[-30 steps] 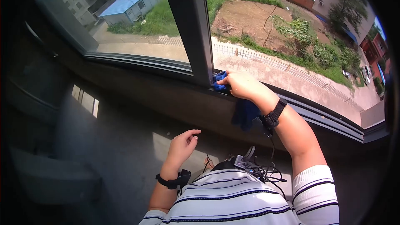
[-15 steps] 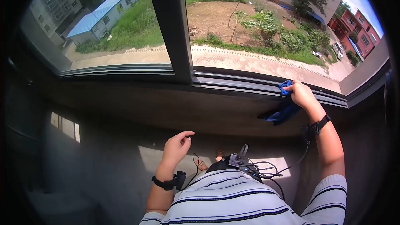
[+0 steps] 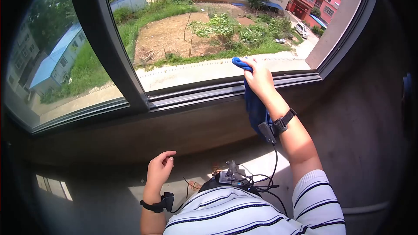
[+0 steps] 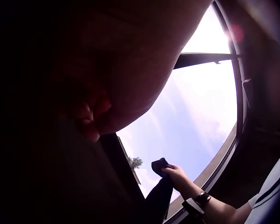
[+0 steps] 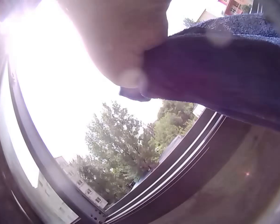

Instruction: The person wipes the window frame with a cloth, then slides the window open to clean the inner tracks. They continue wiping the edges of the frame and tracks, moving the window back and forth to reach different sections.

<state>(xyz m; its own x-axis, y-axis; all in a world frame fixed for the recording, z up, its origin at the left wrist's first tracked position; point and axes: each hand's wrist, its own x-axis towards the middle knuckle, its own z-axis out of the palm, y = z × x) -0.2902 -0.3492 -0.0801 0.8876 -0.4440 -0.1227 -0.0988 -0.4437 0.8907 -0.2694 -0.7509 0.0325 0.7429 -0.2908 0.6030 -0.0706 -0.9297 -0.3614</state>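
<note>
My right hand (image 3: pixel 261 80) grips a blue cloth (image 3: pixel 254 106) in front of the window opening. One folded end of the cloth sticks out past the fingers and the rest hangs down beside the wrist. In the right wrist view the cloth (image 5: pixel 214 70) is fuzzy like a towel and droops from the hand (image 5: pixel 126 37). The hand overlaps the sliding window track (image 3: pixel 196 98) in the head view. Low in front of my body, my left hand (image 3: pixel 160 169) hangs loosely curled with nothing in it, and the left wrist view shows it dark and close up.
A dark window post (image 3: pixel 109 39) stands left of the opening, with a glass pane (image 3: pixel 52 61) beyond it. The wall (image 3: pixel 196 130) runs below the track. Black cables (image 3: pixel 257 182) hang at my waist, one leading to the right wrist camera. Outside lie a yard and buildings.
My right hand first pressed the cloth into the track corner by the post, then slid right along the track. Now it is raised with the cloth hanging. The head view has turned right.
</note>
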